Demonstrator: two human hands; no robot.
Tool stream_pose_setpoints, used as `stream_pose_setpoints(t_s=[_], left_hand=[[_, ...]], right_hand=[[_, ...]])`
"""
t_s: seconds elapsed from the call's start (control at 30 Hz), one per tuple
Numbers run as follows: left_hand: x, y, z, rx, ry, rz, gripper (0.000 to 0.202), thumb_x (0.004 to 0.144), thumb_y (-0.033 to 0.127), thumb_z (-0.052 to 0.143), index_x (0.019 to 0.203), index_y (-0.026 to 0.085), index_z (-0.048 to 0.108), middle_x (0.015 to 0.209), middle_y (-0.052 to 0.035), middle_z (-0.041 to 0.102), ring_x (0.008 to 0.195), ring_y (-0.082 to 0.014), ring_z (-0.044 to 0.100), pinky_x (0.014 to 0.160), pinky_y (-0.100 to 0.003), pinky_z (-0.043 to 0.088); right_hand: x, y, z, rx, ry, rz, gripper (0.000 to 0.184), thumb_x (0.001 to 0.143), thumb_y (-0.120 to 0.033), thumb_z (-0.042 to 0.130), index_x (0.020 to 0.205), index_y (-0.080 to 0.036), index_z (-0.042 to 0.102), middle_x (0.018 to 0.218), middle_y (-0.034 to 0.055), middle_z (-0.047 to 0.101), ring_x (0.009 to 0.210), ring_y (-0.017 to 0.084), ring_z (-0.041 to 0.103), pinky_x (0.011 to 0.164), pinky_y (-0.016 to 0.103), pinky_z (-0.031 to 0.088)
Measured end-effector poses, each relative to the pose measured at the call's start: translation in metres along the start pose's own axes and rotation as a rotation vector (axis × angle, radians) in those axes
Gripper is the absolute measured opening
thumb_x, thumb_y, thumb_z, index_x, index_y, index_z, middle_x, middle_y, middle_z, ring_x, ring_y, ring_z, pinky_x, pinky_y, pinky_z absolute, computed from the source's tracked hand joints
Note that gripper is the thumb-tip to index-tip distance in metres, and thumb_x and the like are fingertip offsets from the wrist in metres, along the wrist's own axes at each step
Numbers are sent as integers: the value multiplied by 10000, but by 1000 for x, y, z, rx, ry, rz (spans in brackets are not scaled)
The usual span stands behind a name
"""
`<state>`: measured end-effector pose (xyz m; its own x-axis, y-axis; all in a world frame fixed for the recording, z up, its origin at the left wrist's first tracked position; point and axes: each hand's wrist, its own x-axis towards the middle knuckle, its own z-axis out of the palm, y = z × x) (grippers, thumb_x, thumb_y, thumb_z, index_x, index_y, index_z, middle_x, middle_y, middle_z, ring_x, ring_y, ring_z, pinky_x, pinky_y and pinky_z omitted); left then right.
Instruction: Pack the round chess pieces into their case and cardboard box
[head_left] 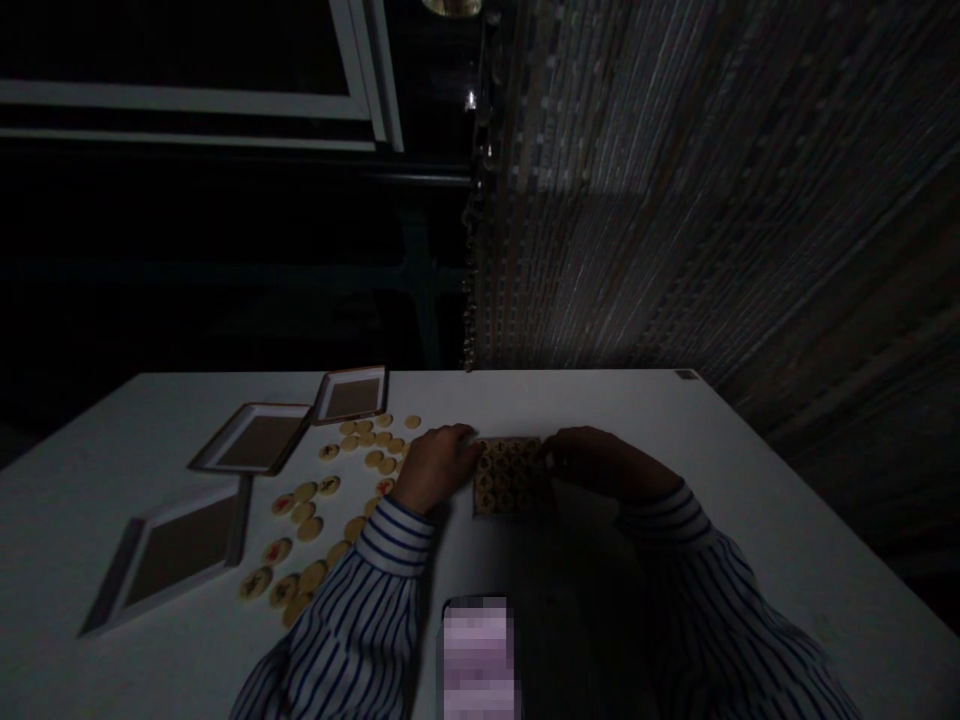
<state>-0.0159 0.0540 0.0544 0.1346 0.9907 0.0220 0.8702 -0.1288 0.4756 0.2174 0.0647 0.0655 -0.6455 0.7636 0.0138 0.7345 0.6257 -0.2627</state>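
A shallow box [514, 516] holds rows of round Chinese chess pieces [504, 480], set flat with dark characters facing up. My left hand [439, 465] is at the box's left side, its thumb and fingers bent against the upper left edge. Deep shadow covers my right hand [604, 462], which reaches over the upper right corner with curled fingers. A small pale spot shows at those fingertips; whether it is a piece or a nail I cannot tell. Loose chess pieces [310, 528] lie scattered left of my left hand, some with red or dark characters, others blank side up.
Three shallow trays or lids stand on the left of the white table [757, 560]: a near one [184, 548], a middle one [259, 440] and a far one [352, 396]. A phone-like object with a blurred screen [478, 660] is at the near edge. A string curtain [600, 250] hangs behind.
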Motion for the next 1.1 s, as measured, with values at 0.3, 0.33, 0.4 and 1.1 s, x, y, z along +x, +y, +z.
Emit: stream_pose_setpoints(t_s=[0.3, 0.33, 0.4, 1.1], left_hand=[[-35, -10, 15, -114, 188, 109, 369, 820, 327, 382, 1090, 120, 524, 1070, -102, 590, 996, -187, 528, 882, -306, 391], [-42, -11, 19, -146, 195, 105, 366, 820, 324, 381, 1092, 122, 519, 1075, -100, 585, 1000, -183, 525, 886, -307, 392], [-53, -12, 27, -207, 197, 99, 354, 823, 317, 374, 1090, 133, 515, 1080, -92, 580, 1005, -176, 522, 893, -309, 395], [-74, -20, 70, -265, 217, 90, 324, 804, 284, 376, 1057, 139, 517, 1037, -96, 594, 985, -179, 541, 866, -310, 434]], right_hand=[[-39, -8, 35, 145, 326, 146, 228, 790, -268, 466, 974, -186, 572, 846, 48, 606, 744, 143, 549, 684, 277, 447], [-43, -10, 41, 181, 372, 170, 227, 790, -270, 467, 972, -178, 568, 860, 54, 602, 748, 141, 550, 689, 276, 451], [-48, -14, 51, 236, 407, 184, 235, 785, -276, 477, 976, -169, 563, 903, 64, 593, 759, 137, 555, 690, 270, 461], [-42, -22, 80, 124, 294, 231, 254, 828, -248, 406, 926, -159, 622, 973, 89, 605, 912, 155, 542, 803, 267, 453]])
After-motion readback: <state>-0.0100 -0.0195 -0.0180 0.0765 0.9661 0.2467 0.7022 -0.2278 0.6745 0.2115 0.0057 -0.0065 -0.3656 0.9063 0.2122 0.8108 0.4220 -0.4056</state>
